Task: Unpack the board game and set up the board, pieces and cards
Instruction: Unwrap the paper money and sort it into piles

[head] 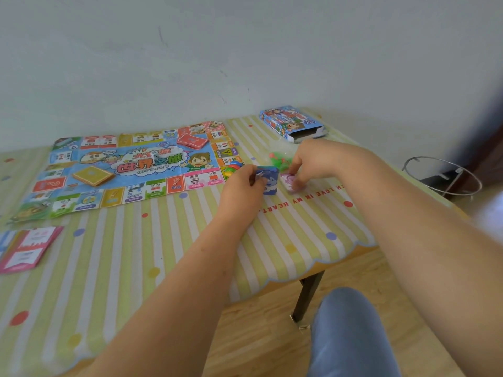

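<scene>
A left hand (242, 186) grips a small, thick stack of glossy blue cards (268, 180), held upright just off the tabletop's right half, while the right hand (313, 159) beside it pinches a pink card (290, 182) lying flat on the striped, dot-printed tablecloth (168, 240). The thin paper game board (130, 170), creased from folding, is spread along the tabletop's far edge to the left of both hands, carrying a red deck (192, 140) and a yellow deck (93, 175). A clear plastic bag of green pieces (280, 158) sits just behind the hands. The open cardboard game box (292, 123) lies at the far right corner; pink-and-white cards (27, 248) fan out at the left edge.
</scene>
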The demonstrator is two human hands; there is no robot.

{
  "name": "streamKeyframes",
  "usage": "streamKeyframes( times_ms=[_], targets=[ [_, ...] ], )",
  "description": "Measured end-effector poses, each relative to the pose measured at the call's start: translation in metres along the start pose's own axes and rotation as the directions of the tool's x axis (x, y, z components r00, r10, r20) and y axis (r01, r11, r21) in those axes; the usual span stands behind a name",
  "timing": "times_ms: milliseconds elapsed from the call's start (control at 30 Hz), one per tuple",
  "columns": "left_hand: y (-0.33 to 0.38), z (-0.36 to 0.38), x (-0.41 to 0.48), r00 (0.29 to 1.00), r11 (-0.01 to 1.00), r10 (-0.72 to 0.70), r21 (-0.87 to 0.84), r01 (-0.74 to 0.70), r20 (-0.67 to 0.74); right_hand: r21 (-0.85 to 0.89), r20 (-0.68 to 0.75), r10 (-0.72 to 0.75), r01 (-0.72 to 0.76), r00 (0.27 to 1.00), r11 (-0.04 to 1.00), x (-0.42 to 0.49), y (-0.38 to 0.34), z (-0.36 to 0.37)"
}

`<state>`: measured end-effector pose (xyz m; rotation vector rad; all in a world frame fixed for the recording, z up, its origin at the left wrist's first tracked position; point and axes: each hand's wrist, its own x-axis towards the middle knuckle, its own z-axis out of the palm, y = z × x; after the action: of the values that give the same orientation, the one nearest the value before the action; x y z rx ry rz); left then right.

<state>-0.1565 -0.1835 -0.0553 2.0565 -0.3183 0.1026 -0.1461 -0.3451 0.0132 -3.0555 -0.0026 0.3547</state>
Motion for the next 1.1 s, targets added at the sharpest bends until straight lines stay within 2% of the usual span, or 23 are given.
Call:
streamKeyframes(
  times_ms=[200, 600, 767, 1100],
  targets=[
    [0.001, -0.001, 0.000, 1.000, 1.000, -0.005, 0.004, 0.005, 0.003, 0.049, 0.013, 0.027, -0.027, 1.000, 0.998, 0.009, 0.001, 0.002],
    [0.001, 0.000, 0.000, 1.000, 1.000, -0.002, -0.003, 0.002, -0.001, 0.170, -0.019, -0.018, 0.021, 1.000, 0.985, 0.009, 0.004, 0.008],
    [-0.001, 0.000, 0.001, 1.000, 1.000, -0.001, 0.006, 0.001, -0.003, 0.212, 0.011, -0.031, 0.028, 0.999, 0.977, 0.011, 0.004, 0.009],
    [0.000, -0.001, 0.000, 1.000, 1.000, -0.009, -0.027, 0.009, 0.003, 0.402, 0.021, -0.026, 0.016, 0.999, 0.916, 0.013, 0.014, 0.003]
  ],
)
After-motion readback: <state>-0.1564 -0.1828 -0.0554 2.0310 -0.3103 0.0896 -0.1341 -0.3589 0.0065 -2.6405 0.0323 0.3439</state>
